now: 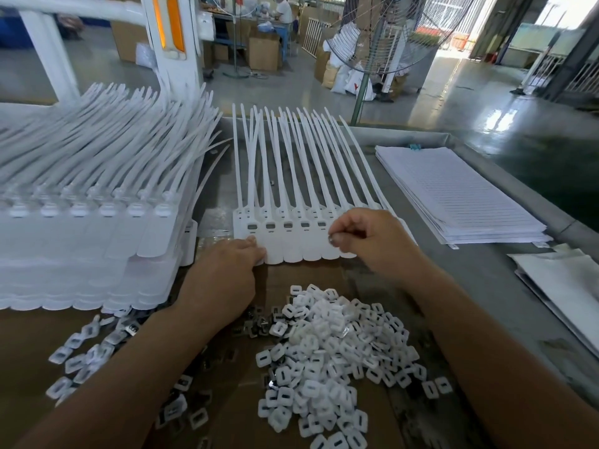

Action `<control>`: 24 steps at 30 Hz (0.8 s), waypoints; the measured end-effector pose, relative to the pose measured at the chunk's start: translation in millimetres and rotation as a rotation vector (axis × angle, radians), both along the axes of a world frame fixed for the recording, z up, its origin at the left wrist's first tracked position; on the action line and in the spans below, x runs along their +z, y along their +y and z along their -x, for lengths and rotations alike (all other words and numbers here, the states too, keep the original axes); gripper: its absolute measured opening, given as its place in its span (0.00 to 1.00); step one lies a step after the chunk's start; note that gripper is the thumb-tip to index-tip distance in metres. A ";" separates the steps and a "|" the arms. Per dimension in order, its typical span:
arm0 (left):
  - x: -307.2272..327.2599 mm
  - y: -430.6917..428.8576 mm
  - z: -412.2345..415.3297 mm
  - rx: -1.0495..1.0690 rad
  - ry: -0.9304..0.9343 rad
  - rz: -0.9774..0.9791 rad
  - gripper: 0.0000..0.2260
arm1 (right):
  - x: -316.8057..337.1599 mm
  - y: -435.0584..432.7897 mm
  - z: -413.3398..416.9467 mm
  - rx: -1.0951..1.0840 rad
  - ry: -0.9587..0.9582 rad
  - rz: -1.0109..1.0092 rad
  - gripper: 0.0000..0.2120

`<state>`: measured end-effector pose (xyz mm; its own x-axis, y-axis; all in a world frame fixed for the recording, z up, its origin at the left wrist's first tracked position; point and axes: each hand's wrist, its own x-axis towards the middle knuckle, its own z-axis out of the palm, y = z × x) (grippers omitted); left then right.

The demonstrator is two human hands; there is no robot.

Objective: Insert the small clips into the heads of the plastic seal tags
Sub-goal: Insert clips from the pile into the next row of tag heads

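Item 1. Row of white plastic seal tags (291,246), joined side by side, flat on the tabletop (479,273). The heads and broad flags lie directly under both grips and the long thin tails fan away beyond them. Five heads between the two grips show a dark rectangular insert in the slot; the heads further right are hidden under the right grip.

Item 2. Right grip (366,241), a bare hand, fingers curled. Thumb and forefinger pinch a small grey clip (332,240) just above the tag flags.

Item 3. Left grip (233,264), a bare hand, fingers extended. The fingertips rest on the leftmost tag flag and hold nothing.

Item 4. Heap of small white square plastic clips with dark slots (327,348), on the near side of both grips, between the forearms, on a brown cardboard sheet (291,277). A few shiny metal pieces (259,322) lie at its left edge.

Item 5. Looser scatter of similar clips (84,351), near and left of the left grip.

Item 6. Tall stack of white seal tag rows (87,241), just left of the left grip.

Item 7. Stack of lined white paper sheets (453,192), right of and beyond the right grip.

Item 8. Standing wire-guard fan (372,43), on the floor well beyond the tabletop.
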<state>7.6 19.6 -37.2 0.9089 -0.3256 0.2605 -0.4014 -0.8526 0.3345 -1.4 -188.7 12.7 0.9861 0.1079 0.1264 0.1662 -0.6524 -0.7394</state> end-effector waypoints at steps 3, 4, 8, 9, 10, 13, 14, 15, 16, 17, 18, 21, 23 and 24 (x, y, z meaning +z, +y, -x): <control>0.0 -1.0 -0.9 -0.004 -0.001 0.004 0.21 | -3.1 -23.8 -12.9 -0.141 -0.027 0.000 0.08; -0.1 -1.0 -1.1 -0.004 0.001 0.004 0.21 | -4.7 -33.2 -17.1 -0.206 -0.040 -0.010 0.05; -0.6 -0.2 -0.3 -0.003 0.001 0.007 0.21 | -12.3 -70.7 -30.4 -0.454 -0.086 -0.033 0.05; -0.9 -0.4 -0.3 -0.005 -0.003 0.008 0.21 | -14.4 -78.1 -32.9 -0.498 -0.087 -0.017 0.05; -1.1 -0.6 -0.5 -0.005 -0.005 0.009 0.21 | -17.1 -84.3 -34.9 -0.536 -0.083 -0.010 0.06; -1.9 -1.1 -1.5 -0.004 -0.007 0.010 0.21 | -27.3 -96.2 -39.6 -0.590 -0.051 -0.048 0.08; -2.0 -1.2 -1.6 -0.003 -0.008 0.008 0.21 | -29.9 -97.9 -40.8 -0.588 -0.033 -0.055 0.08; -2.1 -1.3 -1.5 -0.001 -0.009 0.006 0.21 | -32.2 -98.9 -42.4 -0.581 -0.014 -0.057 0.08; -2.2 -1.3 -1.6 0.001 -0.010 0.003 0.21 | -33.8 -99.4 -43.8 -0.574 0.001 -0.055 0.06; -2.2 -1.3 -1.4 0.003 -0.010 0.000 0.21 | -34.7 -99.5 -44.9 -0.570 0.005 -0.054 0.05; -2.2 -1.0 -1.3 0.007 -0.009 -0.001 0.21 | -35.1 -99.4 -45.7 -0.567 0.002 -0.054 0.05; -2.5 -0.9 -1.3 0.013 -0.002 -0.003 0.21 | -35.8 -99.7 -47.5 -0.558 -0.002 -0.065 0.05; -2.5 -0.9 -1.1 0.012 0.001 -0.002 0.21 | -36.8 -99.3 -48.8 -0.543 0.015 -0.054 0.04; -2.7 -0.9 -0.9 0.012 0.000 -0.002 0.21 | -37.7 -98.9 -49.5 -0.540 0.022 -0.044 0.04</control>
<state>8.5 18.7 -39.9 0.9127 -0.3153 0.2600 -0.3913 -0.8578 0.3332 48.1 -287.5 -25.0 0.9022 -0.4200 0.0980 -0.2000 -0.6087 -0.7678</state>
